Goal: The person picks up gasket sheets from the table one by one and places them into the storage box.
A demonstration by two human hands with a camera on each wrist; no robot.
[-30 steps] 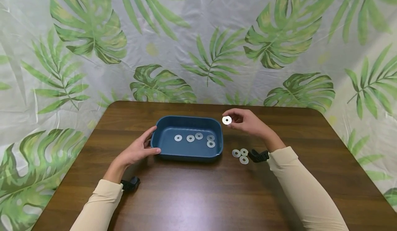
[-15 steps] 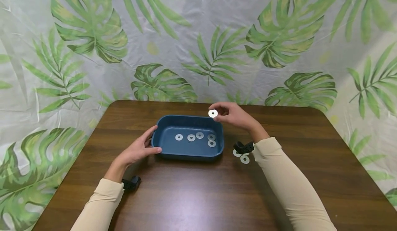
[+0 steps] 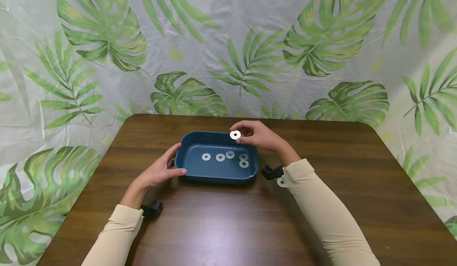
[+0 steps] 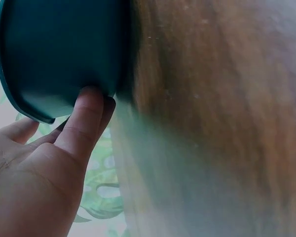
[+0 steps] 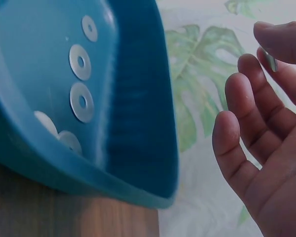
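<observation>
A blue rectangular tub (image 3: 217,173) stands on the table with several flat metal washers (image 3: 220,157) lying on its floor. My left hand (image 3: 159,171) grips the tub's left end, its thumb at the near corner and its fingers toward the far corner. In the left wrist view the thumb (image 4: 84,121) lies against the tub's outer wall. Over the tub's far right rim, my right hand (image 3: 257,134) pinches one washer (image 3: 235,134) between thumb and index finger. The right wrist view shows that washer (image 5: 271,61) nearly edge-on, with the other fingers spread.
Right of the tub, a loose washer (image 3: 281,182) shows on the brown wooden table (image 3: 214,218), partly covered by the right sleeve and black wrist strap (image 3: 272,173). A leaf-patterned cloth (image 3: 250,60) hangs behind the table's far edge.
My right hand has carried the pinched washer leftward, from right of the tub to above its far rim. Its wrist now hides some of the table washers. My left hand keeps its place.
</observation>
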